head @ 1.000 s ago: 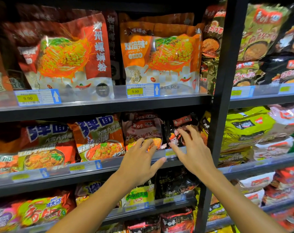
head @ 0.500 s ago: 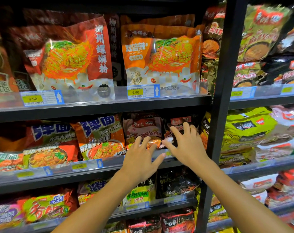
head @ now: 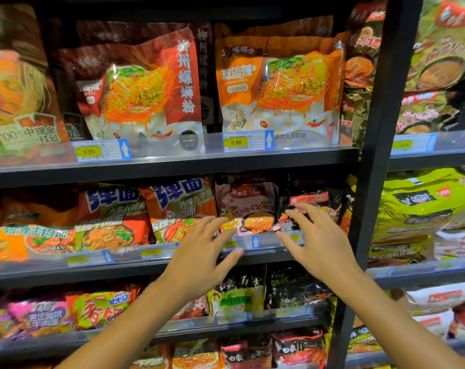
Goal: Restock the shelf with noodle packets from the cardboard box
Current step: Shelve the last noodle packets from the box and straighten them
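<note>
we hold our left hand [head: 199,258] and right hand [head: 317,245] with fingers spread wide and gripping nothing, just in front of the middle shelf [head: 135,270], where the pink noodle packet [head: 248,206] stands between and just behind our fingertips.

Top shelf [head: 172,166]: I see large orange noodle bags [head: 276,89] upright, upper centre.
Middle shelf [head: 119,272]: I see a pink noodle packet [head: 248,203] at centre, orange packets [head: 180,206] left.
Lower shelf [head: 226,327]: I see mixed packets.
</note>
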The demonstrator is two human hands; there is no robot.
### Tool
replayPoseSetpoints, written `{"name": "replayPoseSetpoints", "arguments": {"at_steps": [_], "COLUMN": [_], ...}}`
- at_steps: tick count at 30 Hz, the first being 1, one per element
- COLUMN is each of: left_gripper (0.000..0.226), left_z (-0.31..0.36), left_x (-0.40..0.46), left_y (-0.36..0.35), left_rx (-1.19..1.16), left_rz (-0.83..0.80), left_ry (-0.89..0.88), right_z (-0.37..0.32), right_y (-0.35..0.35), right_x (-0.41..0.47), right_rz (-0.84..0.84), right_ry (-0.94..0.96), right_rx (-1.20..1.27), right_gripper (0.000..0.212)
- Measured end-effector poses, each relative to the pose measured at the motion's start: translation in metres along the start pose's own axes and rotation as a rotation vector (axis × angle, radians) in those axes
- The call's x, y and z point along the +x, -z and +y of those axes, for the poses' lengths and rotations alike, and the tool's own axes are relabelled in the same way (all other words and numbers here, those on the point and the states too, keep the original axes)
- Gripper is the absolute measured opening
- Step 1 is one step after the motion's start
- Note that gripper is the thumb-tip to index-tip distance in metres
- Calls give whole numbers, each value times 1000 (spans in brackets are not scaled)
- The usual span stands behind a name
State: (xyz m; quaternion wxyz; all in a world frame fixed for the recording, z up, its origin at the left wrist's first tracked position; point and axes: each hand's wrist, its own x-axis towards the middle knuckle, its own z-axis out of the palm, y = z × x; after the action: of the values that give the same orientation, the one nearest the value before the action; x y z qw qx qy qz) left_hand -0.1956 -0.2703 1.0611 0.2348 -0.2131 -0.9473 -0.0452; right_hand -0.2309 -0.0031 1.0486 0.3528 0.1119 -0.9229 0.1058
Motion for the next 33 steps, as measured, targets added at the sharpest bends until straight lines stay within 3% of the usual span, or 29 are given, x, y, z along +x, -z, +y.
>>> {"name": "replayPoseSetpoints", "arguments": {"at_steps": [8, 13, 18, 23, 33], "left_gripper": [60, 58, 61, 59, 61], "left_z": [-32, -31, -14, 3, 19], "left_x": [-28, -18, 17, 40, 63], "left_y": [11, 11, 6, -3, -24], "left_rx": [-17, -49, -75, -128, -113], "left_rz": [15, 30, 20, 19, -12], "left_ry": [-27, -79, -163, -215, -272], "right_z": [-8, -15, -15, -9, -5], "right_y": [-5, -9, -18, -18, 5], "right_x": [-6, 30, 55, 65, 71], "right_rz": [25, -132, -234, -208, -302], "right_ry": [-182, -404, -509, -537, -438], "right_rx": [42, 12, 14, 48, -149], "right_gripper": [72, 83, 71, 51, 53]}}
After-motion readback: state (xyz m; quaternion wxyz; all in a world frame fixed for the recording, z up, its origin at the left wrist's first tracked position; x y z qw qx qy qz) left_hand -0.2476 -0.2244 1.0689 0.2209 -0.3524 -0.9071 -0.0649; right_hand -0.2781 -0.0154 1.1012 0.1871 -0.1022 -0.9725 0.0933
